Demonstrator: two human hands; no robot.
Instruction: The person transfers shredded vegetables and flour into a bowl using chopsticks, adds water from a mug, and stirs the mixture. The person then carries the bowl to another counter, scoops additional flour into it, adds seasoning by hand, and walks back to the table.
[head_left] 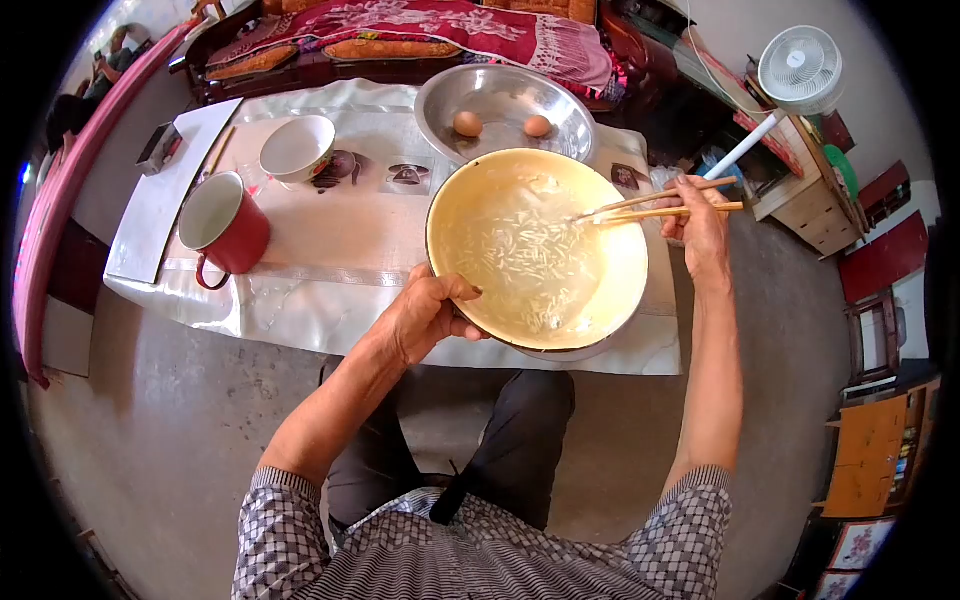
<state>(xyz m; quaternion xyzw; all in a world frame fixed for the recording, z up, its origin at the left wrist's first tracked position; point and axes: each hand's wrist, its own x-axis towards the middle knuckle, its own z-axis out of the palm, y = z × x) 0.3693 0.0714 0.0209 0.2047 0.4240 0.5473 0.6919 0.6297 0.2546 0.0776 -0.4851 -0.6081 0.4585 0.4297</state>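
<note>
My left hand (432, 315) grips the near-left rim of a large yellow enamel basin (620, 285), thumb over the edge. Pale shreds (540, 250) in a whitish, watery mix spread over the basin's bottom; I cannot tell what they are. In my right hand (697, 222) is a pair of wooden chopsticks (655, 210), held from the right with the tips inside the basin at the mix. Just behind the basin, a steel bowl (440, 105) holds two brown eggs (467, 124), lying apart from each other.
On the table (310, 300) to the left stand a red mug (240, 235) and a white flowered bowl (297, 150). A white board (165, 215) with a small box (158, 150) lies at the left edge. Behind are a covered sofa (400, 30) and a white fan (800, 70).
</note>
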